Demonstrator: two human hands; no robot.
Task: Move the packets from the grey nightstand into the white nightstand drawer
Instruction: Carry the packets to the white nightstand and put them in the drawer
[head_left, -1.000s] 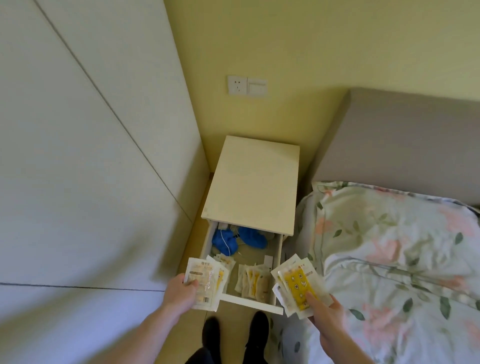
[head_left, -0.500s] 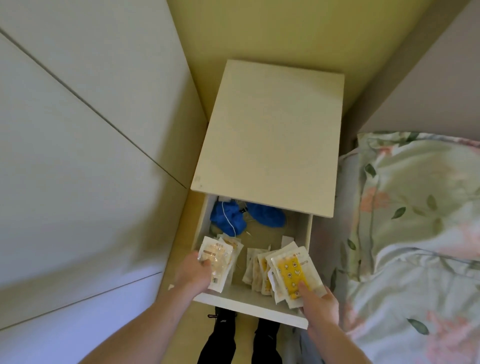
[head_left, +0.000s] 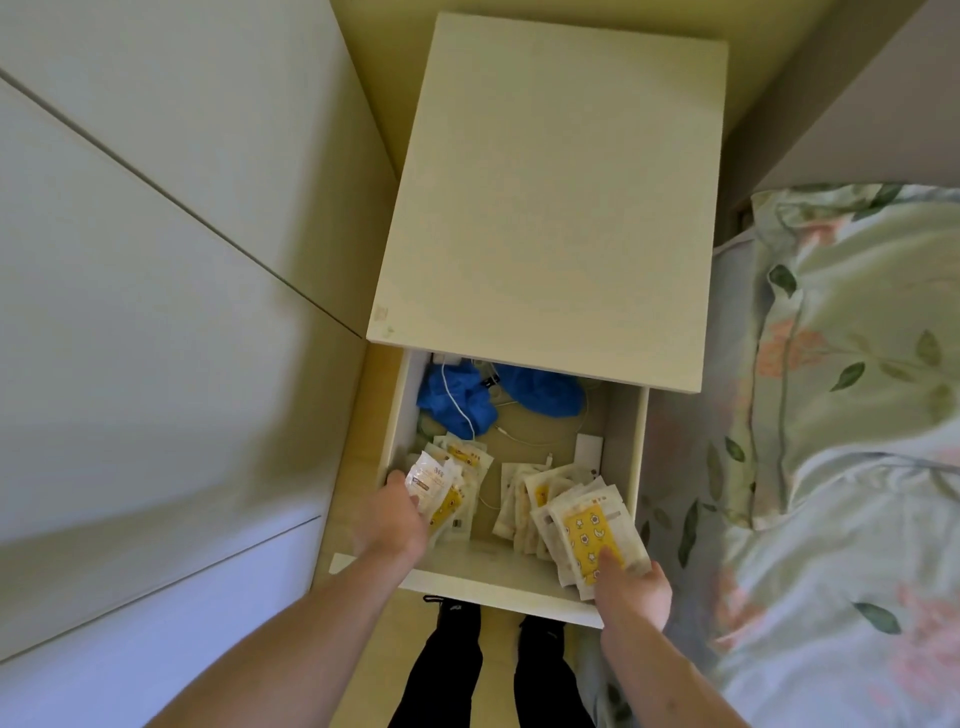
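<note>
Open drawer (head_left: 618, 467); packets (head_left: 524, 499), blue cloth (head_left: 457, 400) inside

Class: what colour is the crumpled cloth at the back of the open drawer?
Blue cloth, seen in the head view.

Single head cam, looking steeply down and forward, close above the open white nightstand drawer (head_left: 511, 564). Bed (head_left: 852, 415) at frame right, wall panels left. No second view.

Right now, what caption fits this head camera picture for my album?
Left hand and right hand each lower packets into the open white nightstand drawer.
</note>
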